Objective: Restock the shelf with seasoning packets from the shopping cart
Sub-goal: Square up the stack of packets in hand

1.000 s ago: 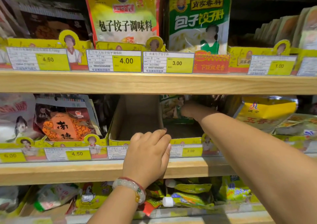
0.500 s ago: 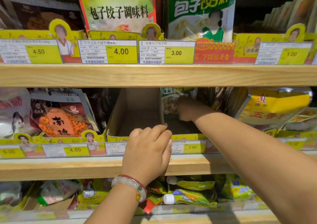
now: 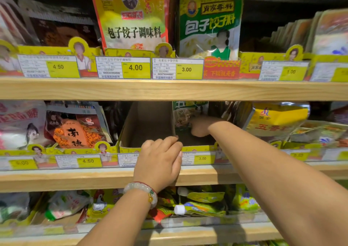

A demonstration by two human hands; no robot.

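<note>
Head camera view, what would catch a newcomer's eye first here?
Two bare arms reach into the middle shelf: the left hand rests on the front edge of a cardboard box, while the right hand is deep in the next slot against a green packet. Above stand a tall yellow packet and yellow price tags.

on the middle wooden shelf (image 3: 75,179) an open brown cardboard display box (image 3: 148,125) stands at centre. the left hand (image 3: 160,162) rests on that box's front right corner. just right of it, the right hand (image 3: 200,126) reaches deep into the neighbouring compartment, against a green seasoning packet (image 3: 183,113) standing at the back. an orange-printed packet (image 3: 75,130) leans left of the box, a yellow foil packet (image 3: 276,119) lies to the right.
</note>
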